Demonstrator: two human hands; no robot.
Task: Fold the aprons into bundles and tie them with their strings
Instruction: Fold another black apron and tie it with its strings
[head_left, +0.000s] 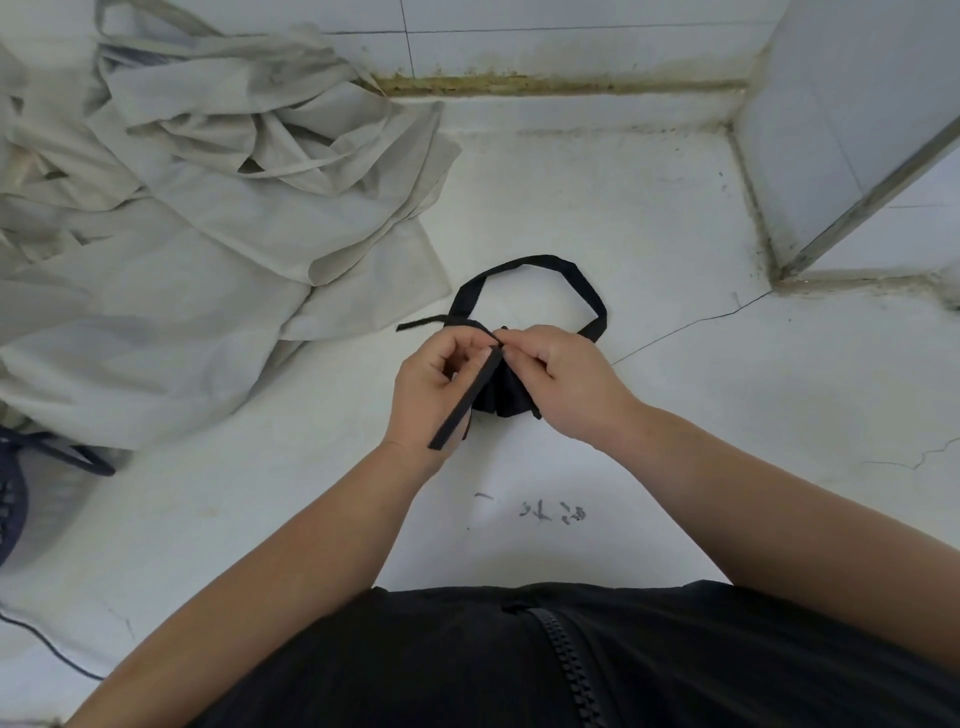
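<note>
The black apron bundle (503, 397) is lying on the white bench (649, 218), near to the person's body, and both hands are working on top of it. The left hand (436, 382) is curling its fingers and pinching the string (464, 402) between thumb and forefinger, just where the knot seems to be forming. The free end of this string is hanging down across the left wrist. The right hand (563, 379) is meeting it from the other side, its fingers also curled, and is pinching the same string at the same place. Behind the hands a loop (545, 262) of black strap is lying flat on the bench.

To my judgement the person is tying this bundle now. The cloth is looking soft and light, so the folds are likely to spring open if nothing is pressing on them. The string is flat, thin and limp. It is best taken close to the knot, where a pull is going directly into the knot and is not dragging the light bundle along the bench.

A heap of pale aprons (208, 208) is lying unfolded at the left.
</note>
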